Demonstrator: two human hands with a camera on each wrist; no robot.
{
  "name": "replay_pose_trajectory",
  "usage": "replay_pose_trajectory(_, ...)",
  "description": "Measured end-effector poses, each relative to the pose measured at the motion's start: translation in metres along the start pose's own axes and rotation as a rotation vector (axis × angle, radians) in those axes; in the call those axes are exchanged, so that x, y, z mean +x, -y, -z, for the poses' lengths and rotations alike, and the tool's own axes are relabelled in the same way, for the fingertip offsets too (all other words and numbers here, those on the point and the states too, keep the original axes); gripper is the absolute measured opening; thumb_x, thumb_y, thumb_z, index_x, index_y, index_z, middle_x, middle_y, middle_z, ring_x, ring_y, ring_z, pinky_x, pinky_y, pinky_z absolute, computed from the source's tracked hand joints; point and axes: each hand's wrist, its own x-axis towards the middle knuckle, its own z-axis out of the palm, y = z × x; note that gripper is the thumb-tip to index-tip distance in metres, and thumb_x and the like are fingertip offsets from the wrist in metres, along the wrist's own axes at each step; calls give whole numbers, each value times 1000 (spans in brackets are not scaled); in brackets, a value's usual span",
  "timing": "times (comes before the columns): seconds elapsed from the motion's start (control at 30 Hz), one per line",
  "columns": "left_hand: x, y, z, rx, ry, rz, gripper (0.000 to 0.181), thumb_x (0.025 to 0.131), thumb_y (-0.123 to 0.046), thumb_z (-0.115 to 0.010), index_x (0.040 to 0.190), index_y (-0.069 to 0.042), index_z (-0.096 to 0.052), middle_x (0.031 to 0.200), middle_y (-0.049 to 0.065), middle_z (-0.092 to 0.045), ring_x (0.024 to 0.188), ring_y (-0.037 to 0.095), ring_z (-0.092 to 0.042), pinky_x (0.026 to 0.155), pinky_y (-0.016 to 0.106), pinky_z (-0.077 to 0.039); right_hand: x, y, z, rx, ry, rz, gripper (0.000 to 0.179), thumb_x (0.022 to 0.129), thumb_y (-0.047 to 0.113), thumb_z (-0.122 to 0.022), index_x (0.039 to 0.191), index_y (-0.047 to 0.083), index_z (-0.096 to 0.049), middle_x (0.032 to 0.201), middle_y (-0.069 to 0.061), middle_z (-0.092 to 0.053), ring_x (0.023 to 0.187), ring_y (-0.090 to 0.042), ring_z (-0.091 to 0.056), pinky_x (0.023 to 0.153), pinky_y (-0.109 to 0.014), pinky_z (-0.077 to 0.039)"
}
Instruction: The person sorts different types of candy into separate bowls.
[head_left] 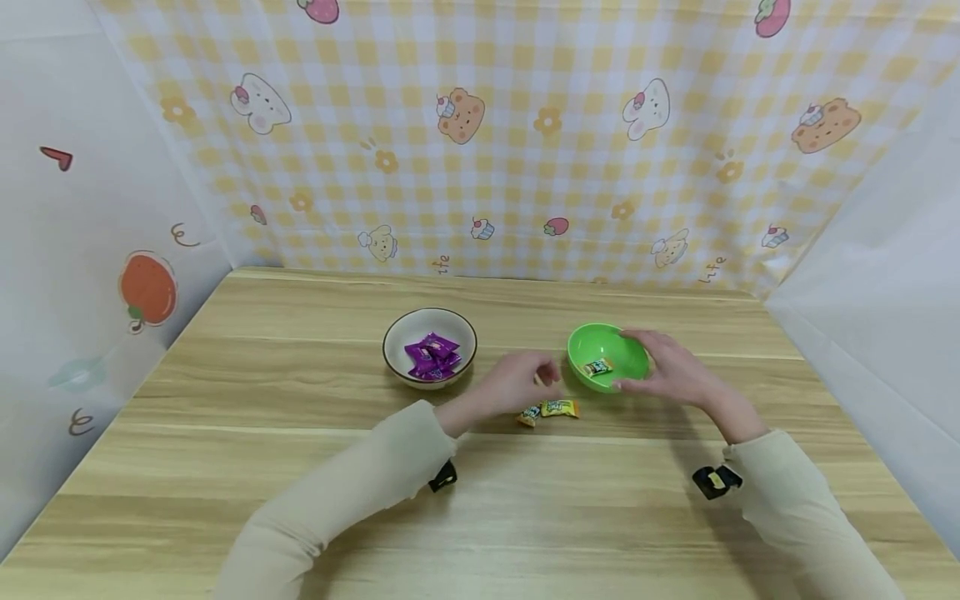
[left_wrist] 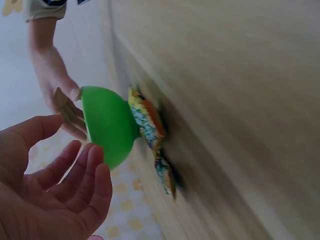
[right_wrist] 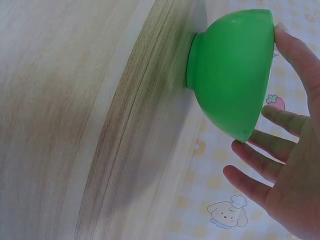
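Observation:
My left hand hovers over the table, just left of a green bowl. Its fingers are loosely curved with a gap to the thumb, nothing held between them in the left wrist view. Below it lie two small wrapped candies, one yellow candy and a darker-patterned candy, end to end. My right hand holds the green bowl's right side by the rim, thumb at the near side and fingers at the far side. Inside that bowl rests another wrapped candy.
A white bowl with a dark rim stands left of the green one, holding several purple-wrapped candies. The wooden table ends at a yellow checked cloth behind, with pale sheets on both sides.

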Motion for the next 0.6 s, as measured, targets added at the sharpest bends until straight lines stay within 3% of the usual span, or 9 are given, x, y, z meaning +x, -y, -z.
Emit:
replay_pose_trajectory(0.13,-14,9,-2,242,40,-68,19,76,-23,-68,86,-7,-62,75,-3,-57,68,8,-49,63,21,-40,0,1,1,-1,3,1,81,70,45,-70,127,-4,-39,125,-25,-42,113,-44,-36,90,-56,-28)
replay_pose_trajectory(0.33,-28,20,-7,454,108,-79,19,75,-27,-68,79,-11,-58,65,-6,-49,59,9,-43,53,22,-36,0,1,1,-2,4,-3,81,70,45,-70,127,-4,-39,125,-26,-42,112,-44,-36,89,-56,-29)
replay_pose_trajectory(0.47,-30,24,-10,564,75,-94,26,75,-32,-66,86,-12,-54,75,-4,-47,67,12,-45,57,25,-38,0,1,1,-5,4,-4,82,70,45,-70,127,-5,-39,125,-26,-42,112,-44,-36,89,-56,-29)
replay_pose_trajectory(0.6,-29,25,-12,594,32,-89,29,75,-32,-67,88,-13,-51,83,-1,-43,75,15,-43,61,26,-38,0,1,1,-9,7,-4,82,70,46,-70,127,-4,-39,125,-25,-42,113,-44,-36,90,-56,-28)
